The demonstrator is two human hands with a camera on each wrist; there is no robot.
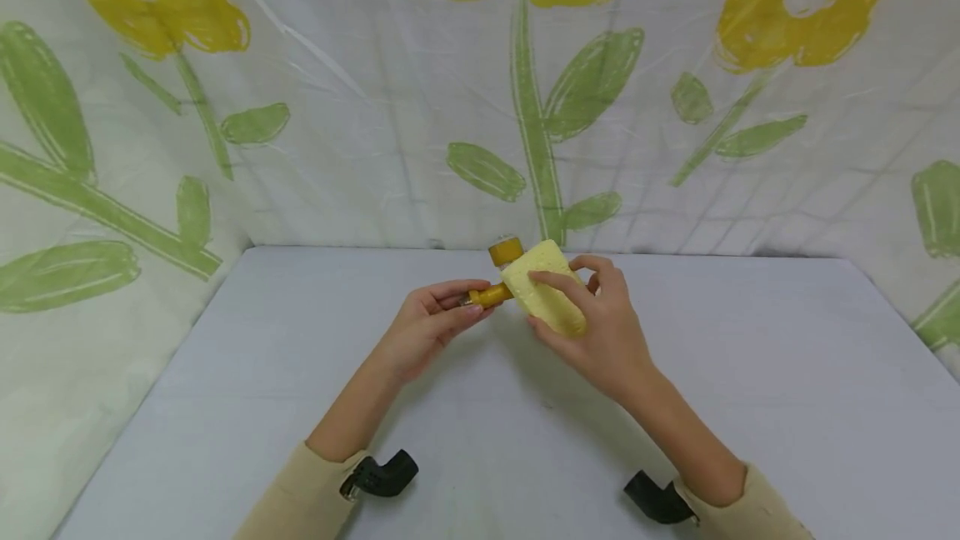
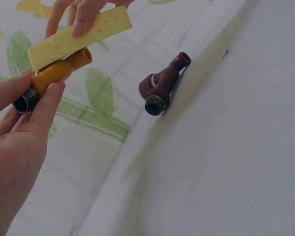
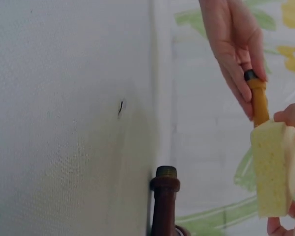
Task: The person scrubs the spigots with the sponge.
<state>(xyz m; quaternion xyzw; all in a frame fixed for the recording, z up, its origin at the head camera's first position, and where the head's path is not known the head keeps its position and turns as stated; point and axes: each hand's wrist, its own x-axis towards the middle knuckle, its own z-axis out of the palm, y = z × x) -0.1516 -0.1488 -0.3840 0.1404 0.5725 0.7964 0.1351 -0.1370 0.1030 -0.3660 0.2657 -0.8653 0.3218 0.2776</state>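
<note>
My left hand (image 1: 427, 327) holds a yellow, Y-shaped pipe fitting (image 2: 61, 71) by its dark threaded end, between thumb and fingers. A round yellow cap (image 1: 505, 252) shows on the fitting's far side in the head view. My right hand (image 1: 600, 336) grips a pale yellow sponge (image 1: 543, 286) by its edges. The sponge lies over the fitting's body and hides its middle; the fitting's open end (image 2: 87, 55) sticks out beneath it in the left wrist view. Both things are held up above the white table.
A dark red pipe fitting (image 2: 162, 83) of similar shape appears along the table's edge in both wrist views. A white sheet (image 1: 337, 148) with painted flowers hangs behind the white table (image 1: 750, 373). A small dark mark (image 3: 121, 107) shows on the tabletop.
</note>
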